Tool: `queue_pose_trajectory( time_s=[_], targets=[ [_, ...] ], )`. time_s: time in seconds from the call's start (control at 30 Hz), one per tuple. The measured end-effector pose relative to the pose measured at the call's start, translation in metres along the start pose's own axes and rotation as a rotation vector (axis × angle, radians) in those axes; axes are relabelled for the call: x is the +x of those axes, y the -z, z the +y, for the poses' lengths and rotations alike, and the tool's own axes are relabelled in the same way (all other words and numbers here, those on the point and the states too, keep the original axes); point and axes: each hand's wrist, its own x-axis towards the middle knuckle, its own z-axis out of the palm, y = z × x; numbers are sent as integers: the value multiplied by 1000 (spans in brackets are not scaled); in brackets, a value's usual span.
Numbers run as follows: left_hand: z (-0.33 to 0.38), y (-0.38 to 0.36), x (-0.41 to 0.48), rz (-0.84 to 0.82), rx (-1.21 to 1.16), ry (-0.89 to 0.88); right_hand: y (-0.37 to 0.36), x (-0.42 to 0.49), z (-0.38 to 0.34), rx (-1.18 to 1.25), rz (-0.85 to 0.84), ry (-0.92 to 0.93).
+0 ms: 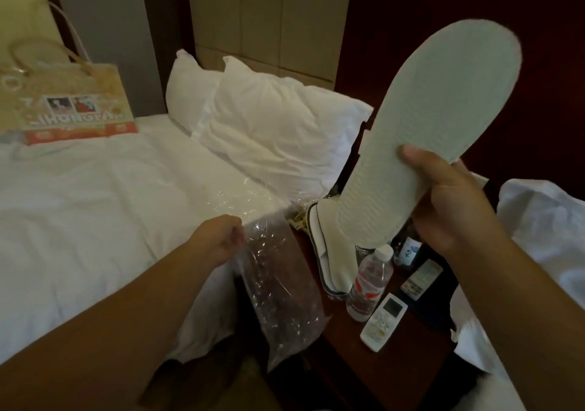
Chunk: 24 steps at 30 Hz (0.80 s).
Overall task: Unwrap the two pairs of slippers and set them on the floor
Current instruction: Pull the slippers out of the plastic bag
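My right hand (456, 201) grips a white slipper pair (421, 125) by the heel, its textured sole facing me and the toe pointing up to the right. My left hand (221, 239) pinches the top of an empty clear plastic wrapper (278, 284) that hangs down beside the bed's edge. A second pair of white slippers with dark trim (329, 252) stands on edge on the dark wooden nightstand (395, 375), partly hidden behind the held pair.
A water bottle (367, 280), two remote controls (383, 322) and a small bottle (410, 250) crowd the nightstand. The white bed (79, 220) with two pillows (278, 131) and a printed gift bag (72, 106) lies left. Another white bed (544, 236) is at right.
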Motion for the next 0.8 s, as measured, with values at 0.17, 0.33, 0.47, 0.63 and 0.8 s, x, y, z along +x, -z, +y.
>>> queue_pose_trajectory(
  time_s=[0.17, 0.33, 0.47, 0.63, 0.8],
  targets=[
    [-12, -10, 66, 118, -119, 18, 13, 22, 19, 2, -15, -35],
    [-13, -19, 123, 82, -244, -43, 19, 42, 36, 8, 13, -42],
    [-21, -26, 161, 122, -251, -87, 22, 58, 53, -23, -13, -51],
    [-68, -29, 180, 367, 676, -412, 22, 72, 78, -10, -5, -66],
    [-155, -38, 162, -91, 1454, -773, 15, 79, 103, -27, 1, -150]
  ],
)
